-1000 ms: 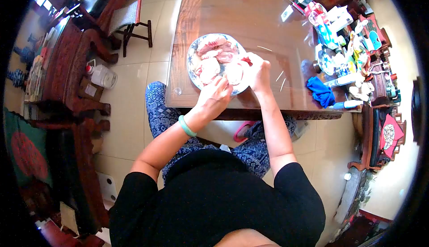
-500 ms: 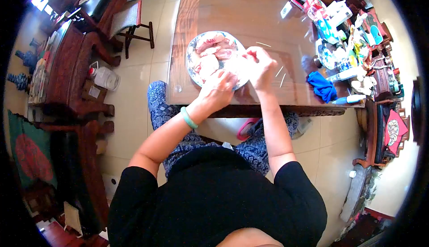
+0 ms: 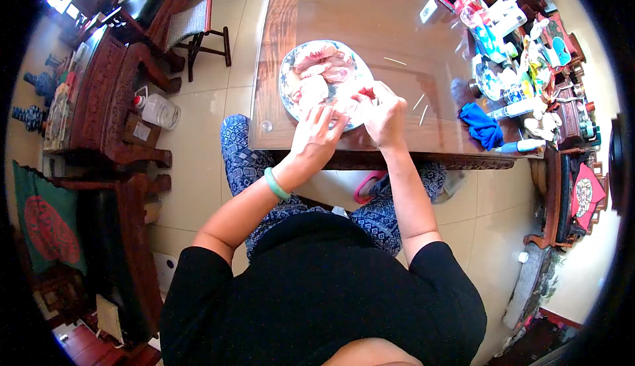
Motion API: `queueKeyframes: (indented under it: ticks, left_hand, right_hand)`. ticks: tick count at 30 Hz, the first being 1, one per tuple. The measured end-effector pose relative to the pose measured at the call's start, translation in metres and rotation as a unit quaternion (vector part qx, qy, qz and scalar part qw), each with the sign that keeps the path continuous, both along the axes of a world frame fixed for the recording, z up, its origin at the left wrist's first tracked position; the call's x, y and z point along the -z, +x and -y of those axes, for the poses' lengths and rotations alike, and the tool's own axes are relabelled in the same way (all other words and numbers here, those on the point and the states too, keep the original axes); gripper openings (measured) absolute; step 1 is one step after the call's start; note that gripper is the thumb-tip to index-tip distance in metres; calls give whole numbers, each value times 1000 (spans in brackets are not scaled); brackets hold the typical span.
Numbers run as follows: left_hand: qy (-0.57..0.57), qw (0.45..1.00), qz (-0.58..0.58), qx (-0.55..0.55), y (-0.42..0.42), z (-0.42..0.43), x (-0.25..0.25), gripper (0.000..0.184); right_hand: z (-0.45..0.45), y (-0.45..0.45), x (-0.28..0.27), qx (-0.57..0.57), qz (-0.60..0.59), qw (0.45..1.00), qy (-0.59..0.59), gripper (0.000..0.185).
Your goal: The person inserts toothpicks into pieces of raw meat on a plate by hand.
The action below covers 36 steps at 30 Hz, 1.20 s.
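A blue-and-white plate (image 3: 286,91) holds several pieces of pale pink raw meat (image 3: 316,55) near the table's front edge. My left hand (image 3: 316,134), a pale green bangle on its wrist, has its fingers bent around a piece of raw meat (image 3: 345,106) at the plate's near right side. Just to the right, my right hand (image 3: 386,116) is closed in a pinch against the same area of meat. Whatever sits between its fingertips is too small to make out. Several thin pale sticks (image 3: 419,102) lie on the table right of the plate.
The glass-topped wooden table (image 3: 370,15) carries a blue cloth (image 3: 481,126) and a crowd of bottles and packages (image 3: 493,42) along its right side. A small round clear object (image 3: 266,126) sits at the front left corner. A folding stool (image 3: 187,25) stands on the floor at left.
The whole view has shifted slightly. My left fingers have spread a little over the meat, and my right hand has turned slightly, still pinching beside the left.
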State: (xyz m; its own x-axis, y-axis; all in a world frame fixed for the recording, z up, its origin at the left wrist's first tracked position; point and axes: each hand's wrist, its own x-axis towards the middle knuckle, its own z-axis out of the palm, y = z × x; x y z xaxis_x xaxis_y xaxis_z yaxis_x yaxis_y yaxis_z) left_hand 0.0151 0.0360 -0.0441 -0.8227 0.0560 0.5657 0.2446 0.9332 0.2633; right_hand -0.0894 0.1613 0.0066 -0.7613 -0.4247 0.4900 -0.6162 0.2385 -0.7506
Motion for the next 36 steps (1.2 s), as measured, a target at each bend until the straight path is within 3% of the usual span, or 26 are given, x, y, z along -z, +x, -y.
queueKeyframes:
  ticks: [3,9,13,15,17,22,26,36]
  left_hand:
    - [-10,1000,0,0,0,-1,-1,34]
    - [-29,1000,-1,-2,-2,-3,0,38]
    - [-15,1000,17,-5,-2,-3,0,42]
    - [-15,1000,20,-7,-2,-5,0,41]
    - [-17,1000,19,-10,-3,-4,-3,40]
    - [-28,1000,-3,-7,-5,-3,0,35]
    - [-28,1000,2,-1,-3,-4,0,35]
    - [-5,1000,17,-6,-5,-4,-5,38]
  right_hand:
    - [2,1,1,-13,-3,1000,-28,4]
    - [5,-2,14,-13,-53,997,52,6]
    - [6,-4,7,-31,-35,999,-17,8]
    - [7,-2,9,-34,-21,998,-48,8]
    - [8,-1,21,-32,-30,997,57,8]
    - [6,-3,10,-32,-27,998,-42,7]
    - [5,-3,14,-11,-48,998,34,7]
    - [4,-14,14,10,-48,999,11,9]
